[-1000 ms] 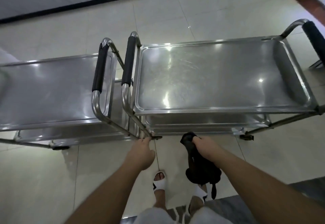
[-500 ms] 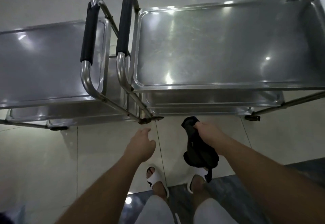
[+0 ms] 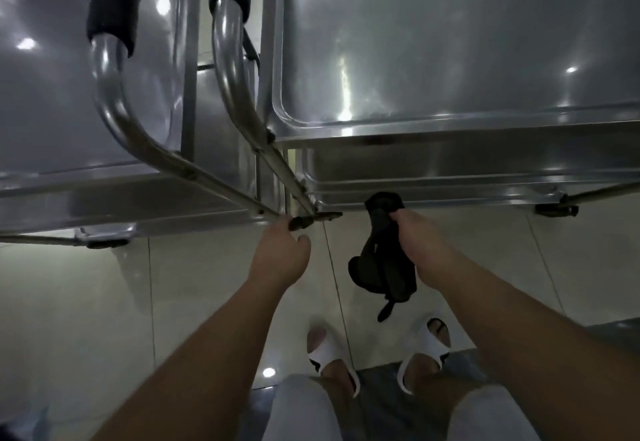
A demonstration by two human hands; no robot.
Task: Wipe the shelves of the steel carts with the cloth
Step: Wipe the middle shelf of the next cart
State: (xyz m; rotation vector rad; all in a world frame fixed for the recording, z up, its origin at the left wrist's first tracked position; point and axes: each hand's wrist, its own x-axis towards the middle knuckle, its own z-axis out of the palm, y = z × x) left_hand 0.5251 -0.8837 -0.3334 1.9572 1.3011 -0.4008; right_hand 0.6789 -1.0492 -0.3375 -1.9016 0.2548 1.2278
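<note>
Steel two-tier carts (image 3: 450,122) now loom closer as the person bends, right hand (image 3: 420,246) clamped on the bunched black cloth (image 3: 381,260) at the lower shelf's edge (image 3: 433,195), left hand (image 3: 282,257) loosely open, empty: lower-shelf wiping likely next.

Both bare forearms stretch forward and down from the bottom of the view, roughly parallel, well apart. The left hand (image 3: 281,256) is loosely curled, back of the hand up, fingers bent inward with the thumb apart from them, gripping nothing. The right hand (image 3: 420,245) is closed in a fist, knuckles forward, clamped around a crumpled black cloth (image 3: 384,260) that hangs below it. 2 feet in white open-toed slides (image 3: 330,357) stand below.
</note>
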